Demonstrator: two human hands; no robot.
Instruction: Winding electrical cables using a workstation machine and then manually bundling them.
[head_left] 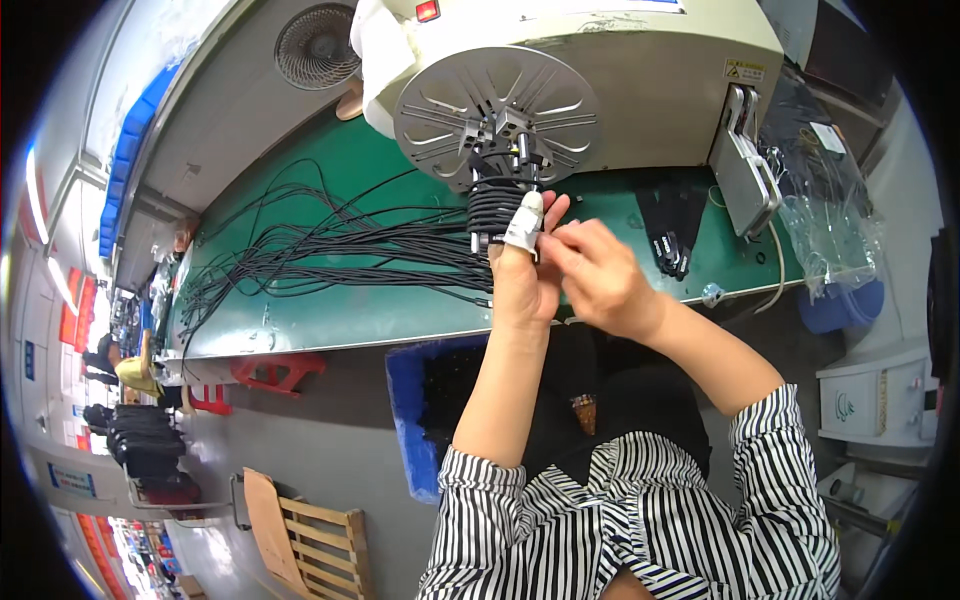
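Observation:
A coil of black cable (493,208) is wound around the metal pins of a round slotted winding disc (568,105). My left hand (525,285) is closed at the coil's near right side, its thumb, wrapped in white, lying along the turns. Just to the right, my right hand (608,285) is pinched, its fingertips close by my left fingers. Whatever sits in that pinch is too small or hidden to make out. Many loose black cables (340,250) stretch leftward from the coil across the green tabletop (280,325).
The winding machine's cream housing (640,110) rises behind the disc, with metal plates (745,165) on its right. Black strips (670,230) and a clear plastic bag (830,215) lie to the right. A fan (315,48) stands far left. Below the table edge is a blue bin (408,425).

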